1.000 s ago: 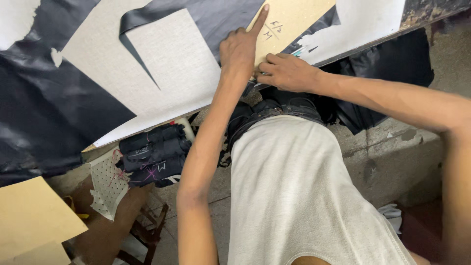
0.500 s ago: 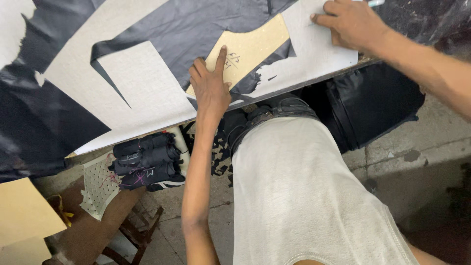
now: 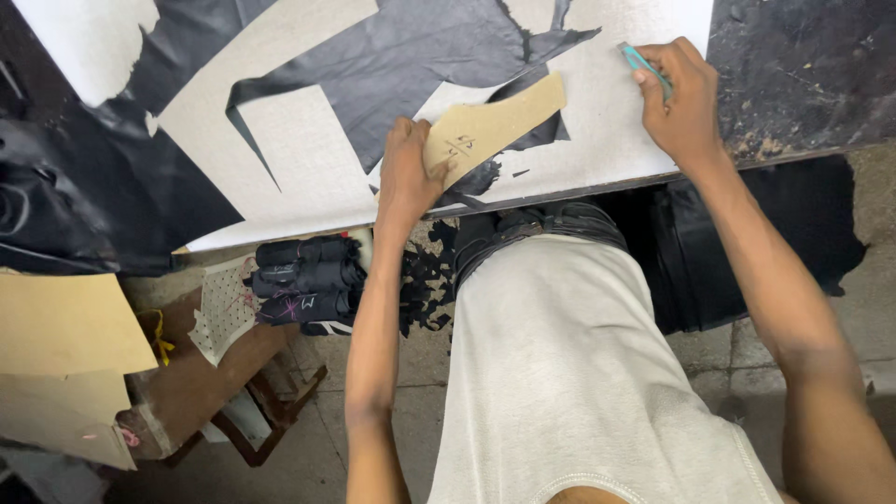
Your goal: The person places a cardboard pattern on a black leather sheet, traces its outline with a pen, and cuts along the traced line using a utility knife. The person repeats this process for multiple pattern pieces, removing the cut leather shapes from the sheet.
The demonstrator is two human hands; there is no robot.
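Note:
My left hand (image 3: pixel 408 177) grips the near end of a tan cardboard pattern piece (image 3: pixel 499 121) with pen marks on it, lifted slightly over the white board (image 3: pixel 308 159). My right hand (image 3: pixel 683 93) is shut on a small teal-handled tool (image 3: pixel 642 63) and rests on the white board at its right side. A sheet of black leather (image 3: pixel 411 56) with cut-out gaps lies spread across the board, behind and under the pattern.
Dark worn tabletop (image 3: pixel 803 75) lies right of the board. Below the table edge sit rolled black bundles (image 3: pixel 303 280) on a wooden stool (image 3: pixel 215 383), with tan card sheets (image 3: pixel 65 327) at the left. Black scraps (image 3: pixel 425 280) lie on the concrete floor.
My left hand has slid the cardboard pattern toward the table's near edge and gripped its end. My right hand moved off the pattern to the right and now holds the teal tool.

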